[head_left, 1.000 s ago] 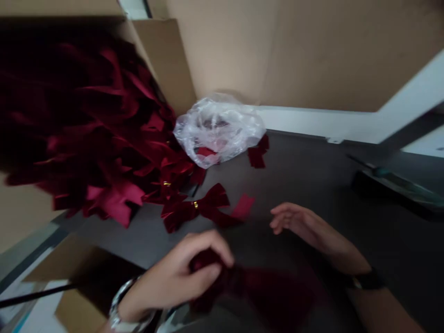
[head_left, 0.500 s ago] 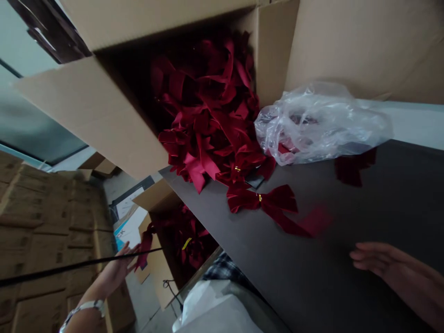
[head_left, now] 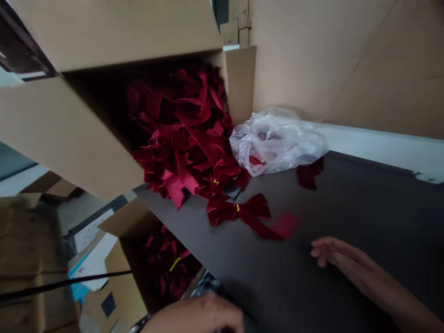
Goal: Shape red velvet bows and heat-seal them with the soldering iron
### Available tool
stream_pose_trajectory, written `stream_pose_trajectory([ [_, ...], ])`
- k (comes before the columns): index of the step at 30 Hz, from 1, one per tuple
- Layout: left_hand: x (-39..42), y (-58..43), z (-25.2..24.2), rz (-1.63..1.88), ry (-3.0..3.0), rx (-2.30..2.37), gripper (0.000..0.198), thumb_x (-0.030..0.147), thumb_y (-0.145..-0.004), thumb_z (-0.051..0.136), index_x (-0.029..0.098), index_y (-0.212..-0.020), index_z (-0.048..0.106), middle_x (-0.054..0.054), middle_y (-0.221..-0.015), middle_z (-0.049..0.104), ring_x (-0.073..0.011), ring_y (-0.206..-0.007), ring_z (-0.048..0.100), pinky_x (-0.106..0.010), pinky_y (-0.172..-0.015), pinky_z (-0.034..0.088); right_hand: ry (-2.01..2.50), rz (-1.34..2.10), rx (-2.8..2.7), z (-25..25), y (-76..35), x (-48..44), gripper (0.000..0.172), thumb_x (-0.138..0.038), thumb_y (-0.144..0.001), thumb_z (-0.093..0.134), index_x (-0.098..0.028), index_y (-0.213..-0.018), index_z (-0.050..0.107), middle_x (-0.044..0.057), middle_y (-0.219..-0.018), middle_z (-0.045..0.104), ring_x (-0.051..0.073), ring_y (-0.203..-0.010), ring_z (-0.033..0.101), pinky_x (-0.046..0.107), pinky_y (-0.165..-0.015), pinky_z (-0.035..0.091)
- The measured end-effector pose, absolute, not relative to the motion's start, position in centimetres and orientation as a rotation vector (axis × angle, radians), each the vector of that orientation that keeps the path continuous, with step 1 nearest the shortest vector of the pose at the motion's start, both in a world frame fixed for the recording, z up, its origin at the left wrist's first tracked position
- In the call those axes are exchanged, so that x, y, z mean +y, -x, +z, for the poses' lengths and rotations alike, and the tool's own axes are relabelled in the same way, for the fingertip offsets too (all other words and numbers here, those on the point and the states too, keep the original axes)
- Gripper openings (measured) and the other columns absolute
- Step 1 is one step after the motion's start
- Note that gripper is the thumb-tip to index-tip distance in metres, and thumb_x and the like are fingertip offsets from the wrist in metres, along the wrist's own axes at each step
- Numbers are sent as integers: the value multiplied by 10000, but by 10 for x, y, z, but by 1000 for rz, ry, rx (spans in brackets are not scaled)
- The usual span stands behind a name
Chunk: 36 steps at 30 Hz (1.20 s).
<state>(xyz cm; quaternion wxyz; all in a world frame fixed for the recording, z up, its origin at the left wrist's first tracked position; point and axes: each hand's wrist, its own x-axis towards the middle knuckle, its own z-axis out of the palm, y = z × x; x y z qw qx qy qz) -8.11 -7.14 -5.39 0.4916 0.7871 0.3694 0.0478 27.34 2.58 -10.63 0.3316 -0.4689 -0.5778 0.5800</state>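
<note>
A dark red velvet bow (head_left: 239, 212) lies flat on the dark table (head_left: 347, 208). Its two loops are pinched in gold at the centre and its tails trail to the right. It sits just in front of the heap of bows (head_left: 183, 138) spilling from the cardboard box (head_left: 69, 134).

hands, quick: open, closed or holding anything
left hand: cannot be told, cut off at the frame edge
right hand: open, empty, over the dark table
</note>
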Motion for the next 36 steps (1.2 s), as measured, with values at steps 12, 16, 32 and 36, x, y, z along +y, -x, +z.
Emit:
stream_pose_trajectory([
  [12, 67, 30, -68, 40, -2512, 1776, 338, 67, -843, 480, 113, -1157, 594, -154, -1116, 629, -317, -1047, 545, -470, -862, 462, 1015, 1636, -1458, -113, -267, 30, 377, -520, -880, 583, -179, -1027, 645, 78, -892, 651, 136, -686, 598, 279, -664, 472],
  [16, 71, 16, -42, 135, -2567, 1254, 248, 80, -798, 603, 174, -1027, 606, -81, -1067, 625, -262, -1044, 532, -430, -931, 423, 1205, 1315, -1390, -110, -271, 48, 363, -510, -871, 563, -165, -948, 641, 61, -785, 647, 117, -574, 556, 230, -508, 410],
  [32, 98, -25, -33, 412, -1859, 216, 255, 316, -883, 572, 190, -1073, 687, -92, -1044, 683, -199, -964, 635, -314, -892, 481, 1652, 329, -1691, -109, -262, 192, 132, -132, -772, 679, -156, -891, 731, 98, -900, 690, 204, -792, 636, 336, -815, 491],
  [36, 111, -13, -50, 113, -1644, 189, 371, 401, -858, 594, 165, -1132, 676, -112, -1163, 679, -240, -1075, 621, -339, -969, 456, 1722, 290, -1705, -111, -260, 199, 152, -134, -716, 754, -151, -864, 725, 105, -921, 673, 217, -821, 639, 327, -802, 490],
])
